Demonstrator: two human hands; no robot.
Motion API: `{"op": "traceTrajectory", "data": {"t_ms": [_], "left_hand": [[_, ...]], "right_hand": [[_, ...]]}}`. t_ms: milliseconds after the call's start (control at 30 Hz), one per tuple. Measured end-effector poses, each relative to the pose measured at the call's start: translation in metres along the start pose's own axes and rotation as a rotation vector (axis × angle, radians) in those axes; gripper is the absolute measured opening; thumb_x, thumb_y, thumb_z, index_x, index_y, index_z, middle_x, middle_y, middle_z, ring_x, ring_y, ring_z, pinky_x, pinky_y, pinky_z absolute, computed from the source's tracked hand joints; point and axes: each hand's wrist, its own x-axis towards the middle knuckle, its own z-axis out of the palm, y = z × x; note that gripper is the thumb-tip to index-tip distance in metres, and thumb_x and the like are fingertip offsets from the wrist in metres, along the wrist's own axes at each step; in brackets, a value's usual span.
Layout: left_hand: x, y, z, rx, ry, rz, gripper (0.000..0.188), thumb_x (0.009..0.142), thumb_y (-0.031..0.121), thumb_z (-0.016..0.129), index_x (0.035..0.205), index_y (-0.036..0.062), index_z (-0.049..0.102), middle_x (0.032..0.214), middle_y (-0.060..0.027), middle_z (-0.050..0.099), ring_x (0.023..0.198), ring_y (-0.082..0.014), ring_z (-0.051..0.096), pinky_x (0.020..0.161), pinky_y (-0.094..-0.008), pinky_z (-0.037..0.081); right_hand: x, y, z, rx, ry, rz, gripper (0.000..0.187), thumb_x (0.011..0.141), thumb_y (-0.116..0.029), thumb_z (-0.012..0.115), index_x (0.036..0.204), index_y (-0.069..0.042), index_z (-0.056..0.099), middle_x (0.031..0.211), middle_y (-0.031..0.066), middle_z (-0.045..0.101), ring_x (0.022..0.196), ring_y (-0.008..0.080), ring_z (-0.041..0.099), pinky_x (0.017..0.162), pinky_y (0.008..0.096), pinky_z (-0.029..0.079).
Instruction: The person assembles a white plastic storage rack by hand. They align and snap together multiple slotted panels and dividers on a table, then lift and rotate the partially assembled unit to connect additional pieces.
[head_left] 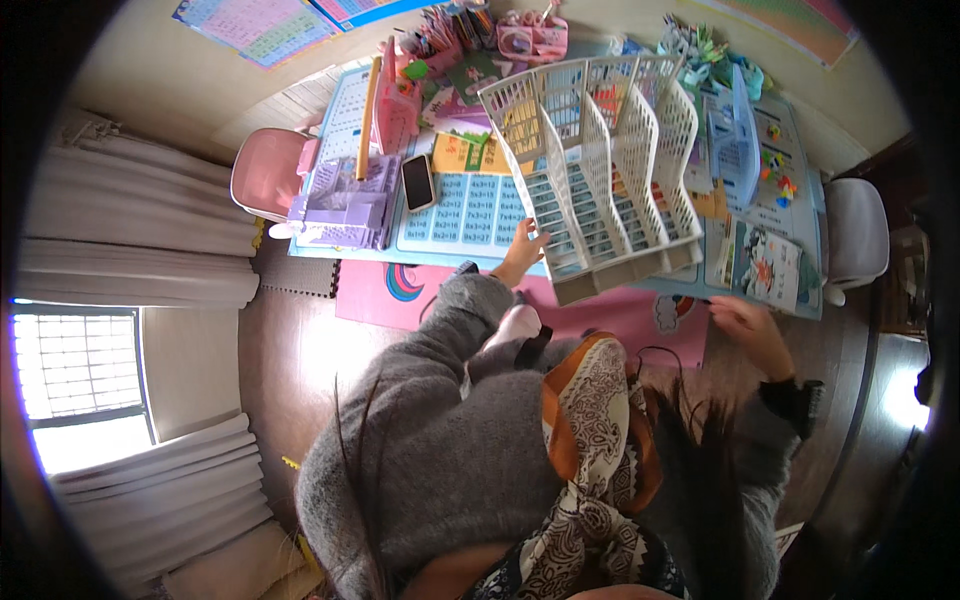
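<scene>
Left hand (522, 252) grips the white file rack (600, 170) at its near-left corner, fingers curled on it. Right hand (748, 325) hovers spread, off the rack's near-right end — best brought on to steady the rack.

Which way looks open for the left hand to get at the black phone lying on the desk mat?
Probably yes, leftward: the left hand rests by the white file rack, and only flat mat lies between it and the black phone.

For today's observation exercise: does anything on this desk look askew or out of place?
Yes. The white slotted file rack lies tipped on its back across the papers, dividers pointing up, instead of standing upright. The left hand touches its lower left corner; the right hand hovers near the desk edge. A phone lies flat beside it.
</scene>
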Motion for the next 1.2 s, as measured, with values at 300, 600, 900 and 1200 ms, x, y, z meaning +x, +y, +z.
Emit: {"op": "traceTrajectory", "data": {"t_ms": [300, 600, 900, 1200], "left_hand": [[0.041, 0.105, -0.1, -0.177, -0.031, -0.031, 0.035, 0.089, 0.019, 0.053, 0.121, 0.008, 0.051, 0.121, -0.0066, 0.051, 0.107, -0.0223, 0.051, 0.093, -0.0381, 0.041], [0.059, 0.283, -0.099, 0.172, -0.575, 0.367, 0.052, 0.096, 0.044, 0.041, 0.13, 0.006, 0.05, 0.131, -0.0098, 0.051, 0.118, -0.0223, 0.049, 0.097, -0.0362, 0.039], [0.058, 0.323, -0.047, 0.471, -0.866, 0.238, 0.054, 0.096, 0.047, 0.04, 0.131, 0.008, 0.049, 0.128, -0.0089, 0.054, 0.114, -0.0215, 0.053, 0.095, -0.0363, 0.044], [0.045, 0.34, -0.041, 0.505, -0.703, -0.133, 0.051, 0.099, 0.041, 0.036, 0.136, 0.0064, 0.04, 0.134, -0.008, 0.044, 0.124, -0.0212, 0.042, 0.104, -0.0363, 0.035]], "right_hand": [[0.163, 0.011, 0.137, 0.853, 0.162, -0.094, 0.046, 0.095, -0.037, 0.049, 0.129, -0.006, 0.052, 0.124, 0.0038, 0.057, 0.114, 0.0118, 0.05, 0.096, 0.0267, 0.036], [0.33, 0.037, 0.173, 0.984, -0.127, 0.062, 0.027, 0.096, -0.032, 0.049, 0.097, -0.008, 0.061, 0.078, -0.0044, 0.052, 0.066, 0.0059, 0.045, 0.059, 0.0209, 0.036], [0.342, 0.026, 0.19, 1.025, -0.019, 0.062, 0.028, 0.098, -0.023, 0.047, 0.118, -0.006, 0.056, 0.112, 0.0041, 0.058, 0.097, 0.0108, 0.053, 0.084, 0.0231, 0.043], [0.256, 0.0, 0.178, 0.833, 0.074, -0.219, 0.054, 0.088, -0.02, 0.06, 0.138, -0.008, 0.041, 0.141, 0.0096, 0.043, 0.13, 0.0214, 0.04, 0.107, 0.0355, 0.035]]}}
